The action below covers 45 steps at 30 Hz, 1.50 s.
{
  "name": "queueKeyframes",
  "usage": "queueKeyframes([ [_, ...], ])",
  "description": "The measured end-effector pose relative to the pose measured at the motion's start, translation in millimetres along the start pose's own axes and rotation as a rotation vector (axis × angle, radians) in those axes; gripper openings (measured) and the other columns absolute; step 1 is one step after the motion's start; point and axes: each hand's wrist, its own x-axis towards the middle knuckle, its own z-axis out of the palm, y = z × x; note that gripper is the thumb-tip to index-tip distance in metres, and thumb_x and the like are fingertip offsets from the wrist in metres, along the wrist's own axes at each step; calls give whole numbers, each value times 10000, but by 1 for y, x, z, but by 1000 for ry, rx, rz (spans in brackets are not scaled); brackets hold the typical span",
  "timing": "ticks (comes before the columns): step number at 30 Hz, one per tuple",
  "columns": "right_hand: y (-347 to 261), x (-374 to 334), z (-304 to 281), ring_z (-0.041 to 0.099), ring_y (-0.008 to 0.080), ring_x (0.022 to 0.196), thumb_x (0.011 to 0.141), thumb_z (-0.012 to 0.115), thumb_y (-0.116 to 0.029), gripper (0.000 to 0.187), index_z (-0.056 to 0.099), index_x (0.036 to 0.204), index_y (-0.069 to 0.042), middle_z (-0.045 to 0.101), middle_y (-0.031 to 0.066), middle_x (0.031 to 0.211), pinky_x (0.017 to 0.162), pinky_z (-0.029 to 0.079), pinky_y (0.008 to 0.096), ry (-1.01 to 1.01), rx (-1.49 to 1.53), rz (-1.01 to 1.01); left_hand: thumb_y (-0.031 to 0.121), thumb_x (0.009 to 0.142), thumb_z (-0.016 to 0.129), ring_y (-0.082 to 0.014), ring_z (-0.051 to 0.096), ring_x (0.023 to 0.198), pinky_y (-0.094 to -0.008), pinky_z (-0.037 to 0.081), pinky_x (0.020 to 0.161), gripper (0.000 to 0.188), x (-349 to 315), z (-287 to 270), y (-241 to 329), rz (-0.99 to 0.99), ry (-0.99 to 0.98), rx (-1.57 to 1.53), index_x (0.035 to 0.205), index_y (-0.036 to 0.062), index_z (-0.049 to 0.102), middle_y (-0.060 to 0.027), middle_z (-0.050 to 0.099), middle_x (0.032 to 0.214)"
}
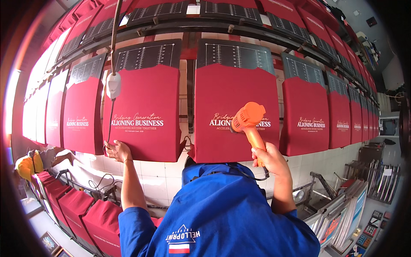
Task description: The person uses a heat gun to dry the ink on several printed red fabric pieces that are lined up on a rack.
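- Grasps an orange heat gun (253, 136) by its handle in the right hand (272, 160), with fingers wrapped around the grip.
- Holds the heat gun over the near part of the middle red shirt (235, 92), covering some of its white print (222, 123), with the dark nozzle turned toward the left.
- Places the left hand (118, 150) at the near left corner of the next red shirt to the left (141, 94), with fingers partly bent, just beside a dark cable (111, 113); cannot tell whether pinching the cable or only touching the cloth.
- Farther along the cable, a white fitting (113, 85).
- At the far end of both shirts, dark boards (233, 53) with white ruler marks.
- To the near right, stacked frames (342, 210).
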Motion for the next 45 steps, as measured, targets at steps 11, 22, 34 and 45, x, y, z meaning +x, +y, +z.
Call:
queueKeyframes([
  [11, 0, -14, -16, 588, 118, 587, 896, 605, -243, 256, 547, 939, 2, 568, 37, 746, 557, 501, 271, 118, 13, 27, 378, 934, 442, -371, 354, 1291, -529, 364, 1015, 573, -4, -3, 1, 40, -10, -74, 1462, 220, 286, -147, 362, 1440],
  [22, 18, -19, -10, 579, 105, 577, 898, 611, -252, 254, 549, 960, -14, 556, 27, 734, 531, 475, 260, 267, 118, -30, 394, 937, 437, -362, 366, 1266, -532, 346, 1018, 560, -12, -12, 7, 95, 13, -150, 1452, 204, 324, -149, 386, 1414],
  [34, 18, -28, -17, 570, 125, 558, 893, 595, -223, 222, 539, 958, -18, 559, 32, 716, 542, 484, 271, 348, 140, -7, 354, 932, 475, -367, 348, 1304, -503, 301, 1069, 574, 12, 18, -16, 163, 95, -67, 1444, 144, 325, -186, 419, 1384],
  [45, 33, -35, -32, 584, 127, 545, 890, 613, -251, 267, 542, 946, 0, 556, 41, 712, 511, 483, 258, 470, 185, -34, 408, 939, 433, -351, 308, 1331, -524, 349, 1026, 561, 4, 6, -11, 87, 30, -76, 1454, 223, 307, -127, 361, 1439],
])
